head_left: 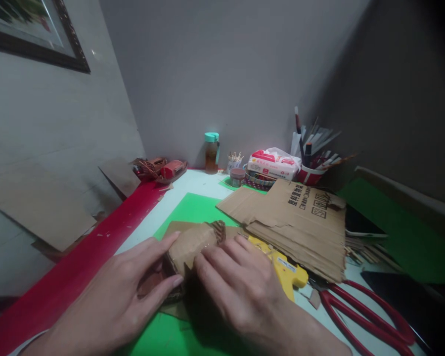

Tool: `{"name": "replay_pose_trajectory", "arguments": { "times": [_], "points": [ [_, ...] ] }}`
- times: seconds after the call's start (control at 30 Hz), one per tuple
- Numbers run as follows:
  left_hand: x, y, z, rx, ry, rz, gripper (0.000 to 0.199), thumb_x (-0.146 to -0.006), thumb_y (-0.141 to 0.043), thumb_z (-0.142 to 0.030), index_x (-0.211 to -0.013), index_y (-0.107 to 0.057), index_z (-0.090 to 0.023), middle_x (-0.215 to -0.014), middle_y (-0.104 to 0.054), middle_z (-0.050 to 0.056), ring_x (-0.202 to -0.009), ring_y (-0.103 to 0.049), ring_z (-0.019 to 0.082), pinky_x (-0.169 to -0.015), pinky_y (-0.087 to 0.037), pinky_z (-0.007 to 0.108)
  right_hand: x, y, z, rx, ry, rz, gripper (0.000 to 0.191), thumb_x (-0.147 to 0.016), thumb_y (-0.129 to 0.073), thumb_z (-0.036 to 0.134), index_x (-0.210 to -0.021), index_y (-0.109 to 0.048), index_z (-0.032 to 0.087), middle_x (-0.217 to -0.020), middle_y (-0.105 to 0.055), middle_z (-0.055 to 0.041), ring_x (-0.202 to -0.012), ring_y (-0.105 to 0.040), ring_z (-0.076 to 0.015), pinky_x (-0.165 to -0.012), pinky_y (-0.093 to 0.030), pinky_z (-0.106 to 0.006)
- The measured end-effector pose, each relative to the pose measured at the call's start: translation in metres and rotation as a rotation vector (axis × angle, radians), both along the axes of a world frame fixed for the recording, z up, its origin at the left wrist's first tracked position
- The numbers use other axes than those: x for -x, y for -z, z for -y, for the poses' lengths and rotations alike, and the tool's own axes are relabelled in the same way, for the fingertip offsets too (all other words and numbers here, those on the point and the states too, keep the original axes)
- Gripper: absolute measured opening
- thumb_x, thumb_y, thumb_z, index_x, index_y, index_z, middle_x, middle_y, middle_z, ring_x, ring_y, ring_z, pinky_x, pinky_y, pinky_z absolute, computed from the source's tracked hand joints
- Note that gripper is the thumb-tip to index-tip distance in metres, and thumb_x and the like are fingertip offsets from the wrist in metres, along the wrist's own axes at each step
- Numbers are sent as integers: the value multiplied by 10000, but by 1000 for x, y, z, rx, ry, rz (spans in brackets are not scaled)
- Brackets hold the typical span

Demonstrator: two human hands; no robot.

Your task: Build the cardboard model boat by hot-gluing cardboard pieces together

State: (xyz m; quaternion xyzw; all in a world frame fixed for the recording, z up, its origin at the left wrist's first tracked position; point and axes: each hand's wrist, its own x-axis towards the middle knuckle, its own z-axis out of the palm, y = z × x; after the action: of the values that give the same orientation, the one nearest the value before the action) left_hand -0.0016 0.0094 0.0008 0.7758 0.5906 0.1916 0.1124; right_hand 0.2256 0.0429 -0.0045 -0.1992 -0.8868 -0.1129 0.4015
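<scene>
A small cardboard model [193, 243] with a curved top and a ragged corrugated end lies in front of me. My left hand [141, 282] grips its left side, thumb low and fingers over the upper edge. Against its right side my right hand [241, 282] presses with curled fingers; the fingertips are partly hidden, and any small piece between them cannot be made out. Under the model are a flat piece of cardboard [176, 310] and a green sheet [187, 205]. Just beyond my right hand lies a yellow glue gun [287, 269].
Red-handled scissors [371, 316] lie at the right, beside a stack of torn cardboard [282, 212]. Along the back stand a bottle [211, 155], a small jar [237, 177], a tissue pack [272, 165] and a cup of brushes [311, 174]. Red models [170, 169] sit at the far left corner.
</scene>
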Motion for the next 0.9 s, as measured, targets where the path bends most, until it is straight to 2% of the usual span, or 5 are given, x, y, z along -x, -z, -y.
{"name": "replay_pose_trajectory", "arguments": {
  "times": [0.2,0.37,0.57,0.7,0.9],
  "points": [
    [5,4,0,-65,32,2,420,-940,-547,-544,-1299,-519,-329,-1095,-673,-31,-1089,-648,153,-808,-504,171,1,-4,1,-31,45,65,307,-961,-464,58,-717,-634,135,-715,-618,-67,-651,-448,-200,-633,-342,-383],
    [12,4,-5,-36,31,-35,518,-931,-559,-557,-1403,-457,-369,-1182,-657,-20,-1243,-581,180,-784,-501,174,-20,-24,-5,147,-35,46,214,-1018,-492,118,-1166,-638,66,-1099,-714,-104,-944,-563,-230,-854,-432,-413],
    [17,-3,-8,-39,-2,-31,592,-914,-551,-598,-1447,-480,-352,-1350,-645,29,-1268,-587,236,-875,-520,243,-41,-24,-26,323,214,-66,499,-850,-381,-16,-1319,-543,33,-1135,-684,-172,-1026,-598,-280,-851,-515,-409],
    [21,-8,-7,-44,-17,14,576,-893,-587,-602,-1416,-529,-368,-1376,-661,1,-1243,-610,215,-977,-488,253,-36,-24,-32,456,265,106,593,-722,-429,-49,-1286,-566,73,-1084,-712,-177,-930,-657,-296,-752,-525,-404],
    [22,-9,-4,-59,9,-32,527,-901,-581,-585,-1400,-552,-418,-1355,-675,18,-1263,-600,264,-974,-504,319,-21,-33,-29,544,324,289,454,-697,-439,-84,-1043,-612,153,-790,-716,-79,-631,-617,-216,-558,-372,-307]
  ]
}}
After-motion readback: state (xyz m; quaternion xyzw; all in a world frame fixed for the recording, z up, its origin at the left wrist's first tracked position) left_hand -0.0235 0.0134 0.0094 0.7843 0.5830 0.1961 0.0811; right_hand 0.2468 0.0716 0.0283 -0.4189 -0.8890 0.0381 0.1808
